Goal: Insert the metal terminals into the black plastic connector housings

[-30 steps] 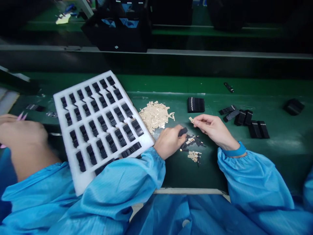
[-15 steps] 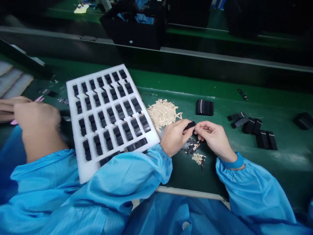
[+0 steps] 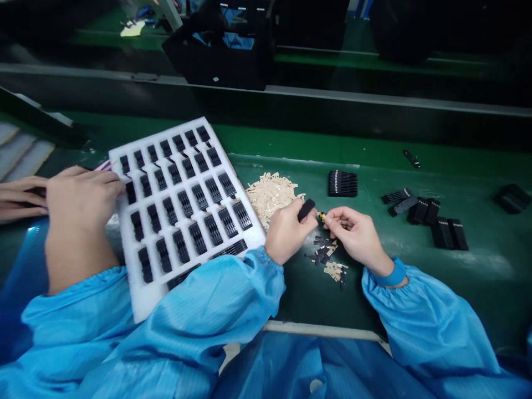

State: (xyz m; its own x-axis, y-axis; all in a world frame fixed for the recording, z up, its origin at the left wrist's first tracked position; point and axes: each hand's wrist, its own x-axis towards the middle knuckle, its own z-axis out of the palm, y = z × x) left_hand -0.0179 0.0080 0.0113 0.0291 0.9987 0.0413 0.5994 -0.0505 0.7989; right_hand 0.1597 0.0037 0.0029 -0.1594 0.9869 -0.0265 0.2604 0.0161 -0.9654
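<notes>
A worker in a light-blue smock [image 3: 216, 299] is pinching a narrow black strip [image 3: 306, 210] in the left hand [image 3: 286, 235], fingers closed around it, while the right hand [image 3: 355, 233] is gripping a tiny yellow-tipped piece [image 3: 321, 216] between thumb and forefinger. The two hands are working just apart, raised above the middle of the green bench [image 3: 316, 299]. Beneath them, a scatter of black and tan fragments [image 3: 322, 252] is lying on the bench, and a heap of pale tan cut pieces [image 3: 271, 197] is sitting just beyond the left hand. Toward the bench's left edge, a white foam tray [image 3: 141, 305] is carrying rows of black strips in cut slots. A co-worker's hand [image 3: 78, 208] is resting against the tray's left side, a second hand [image 3: 20, 198] is reaching in beside it, and pink tweezers [image 3: 103, 165] are showing between that hand and the tray. Toward the right edge, a block of stacked black combs [image 3: 343, 183] and loose black pieces [image 3: 424, 213] are lying apart. A blue wristband [image 3: 393, 274] is circling the right wrist. No brand or lettering is readable; pale marks on the black parts are too small to tell.
</notes>
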